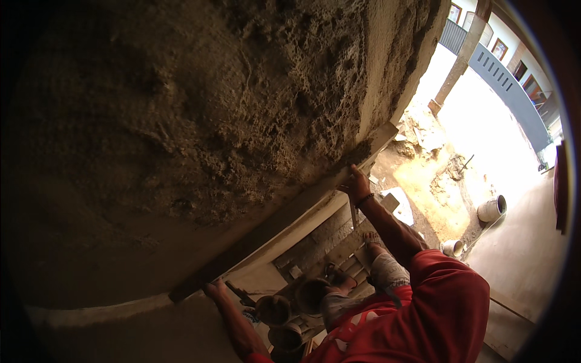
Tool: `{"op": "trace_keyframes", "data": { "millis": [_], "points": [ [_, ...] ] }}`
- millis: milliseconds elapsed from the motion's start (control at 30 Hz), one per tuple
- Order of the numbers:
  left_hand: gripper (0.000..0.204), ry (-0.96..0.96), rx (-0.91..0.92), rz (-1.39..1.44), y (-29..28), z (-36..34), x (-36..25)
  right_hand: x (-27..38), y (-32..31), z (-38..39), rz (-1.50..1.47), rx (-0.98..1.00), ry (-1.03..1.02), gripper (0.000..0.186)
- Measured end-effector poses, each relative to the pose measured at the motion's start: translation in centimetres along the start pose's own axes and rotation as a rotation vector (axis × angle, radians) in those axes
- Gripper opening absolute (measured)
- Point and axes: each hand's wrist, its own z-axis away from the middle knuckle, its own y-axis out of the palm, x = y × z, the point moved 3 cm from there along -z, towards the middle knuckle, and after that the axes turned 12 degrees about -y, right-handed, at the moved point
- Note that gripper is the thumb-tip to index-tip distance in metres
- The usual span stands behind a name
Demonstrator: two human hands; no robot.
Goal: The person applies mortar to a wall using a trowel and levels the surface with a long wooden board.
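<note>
A long straightedge board lies slantwise against a wall with rough, wet-looking grey plaster. My left hand grips its lower left end, fingers closed at its edge. Farther up, near the other end, my right hand is closed on the same board, with a dark band on that wrist. Lumpy mortar covers the wall above the board, and a little is heaped on its upper edge by my right hand. The wall at the far left is in deep shadow.
Below me, my feet are on wooden scaffold planks. Dark buckets stand between my arms. Down to the right are bare earth, rubble and a pale bucket on its side. A wooden post and a grey gate are beyond.
</note>
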Motion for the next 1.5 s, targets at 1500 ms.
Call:
{"op": "trace_keyframes", "data": {
  "millis": [1500],
  "points": [
    [0.054,0.243,-0.034,-0.064,19.3,16.5,-8.3,19.1,10.2,6.9,0.444,0.342,-0.710,0.042]
  ]
}}
